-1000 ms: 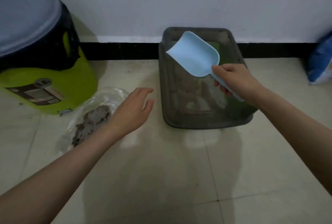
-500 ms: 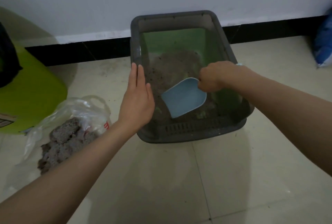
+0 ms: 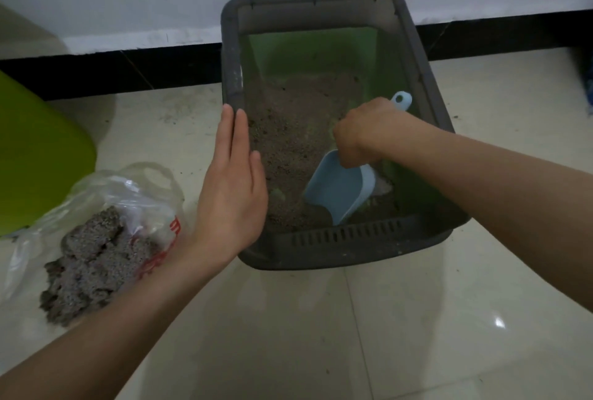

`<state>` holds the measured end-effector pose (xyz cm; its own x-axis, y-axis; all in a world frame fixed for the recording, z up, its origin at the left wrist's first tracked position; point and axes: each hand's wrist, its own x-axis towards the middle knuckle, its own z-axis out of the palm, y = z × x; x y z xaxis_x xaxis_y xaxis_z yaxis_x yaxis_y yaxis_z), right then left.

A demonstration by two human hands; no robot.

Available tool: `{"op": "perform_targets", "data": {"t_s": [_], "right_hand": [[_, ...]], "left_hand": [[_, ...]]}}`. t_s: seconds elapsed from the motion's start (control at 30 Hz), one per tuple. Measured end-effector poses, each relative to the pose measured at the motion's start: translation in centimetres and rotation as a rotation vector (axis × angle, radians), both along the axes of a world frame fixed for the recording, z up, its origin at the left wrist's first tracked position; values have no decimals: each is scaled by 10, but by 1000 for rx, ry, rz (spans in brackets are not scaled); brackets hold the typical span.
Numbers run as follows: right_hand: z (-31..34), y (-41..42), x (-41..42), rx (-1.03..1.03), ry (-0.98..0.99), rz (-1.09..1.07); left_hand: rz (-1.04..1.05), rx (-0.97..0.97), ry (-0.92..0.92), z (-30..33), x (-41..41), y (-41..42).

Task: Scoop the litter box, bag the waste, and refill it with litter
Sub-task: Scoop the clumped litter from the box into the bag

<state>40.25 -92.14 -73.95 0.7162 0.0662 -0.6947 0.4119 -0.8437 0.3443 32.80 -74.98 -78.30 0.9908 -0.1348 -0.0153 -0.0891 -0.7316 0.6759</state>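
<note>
Dark grey rectangular plastic litter box (image 3: 426, 101), green inside, one; stands against the far wall, long axis near to far. Brown litter (image 3: 288, 130) covers its floor, thinner at the far end.

Clear plastic bag (image 3: 134, 194) holding grey clumped waste (image 3: 86, 261), one; lies on the tile just left of the box, mouth towards it.

Left hand (image 3: 229, 187), fingers straight and together, lies flat along the box's left rim; appears to steady it.

Right hand (image 3: 365, 133) fisted round the handle of the pale blue plastic scoop (image 3: 340, 191), one. Scoop axis runs from the handle at far right to the blade at near left, its lip dug into litter by the near wall. The bag lies left of the blade, across the rim; the left hand is nearer it.

Judgement: scooping is under way; bagging and refill remain.
</note>
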Motion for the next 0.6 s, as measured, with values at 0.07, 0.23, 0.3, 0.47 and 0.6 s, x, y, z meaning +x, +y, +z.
{"op": "perform_targets", "data": {"t_s": [0.07,0.23,0.3,0.47,0.6], "right_hand": [[-3,2,-1,38,69,-52],[-20,13,4,138,232,-292],[-34,16,3,250,344,-483],[-45,8,1,417,355,-687],[-21,-14,7,675,-10,-765]], "left_hand": [[-7,21,-11,0,0,1],[-9,108,-7,8,-2,1],[-10,156,8,13,-2,-1],[-10,228,48,19,0,-2],[-17,263,52,21,0,-2]]}}
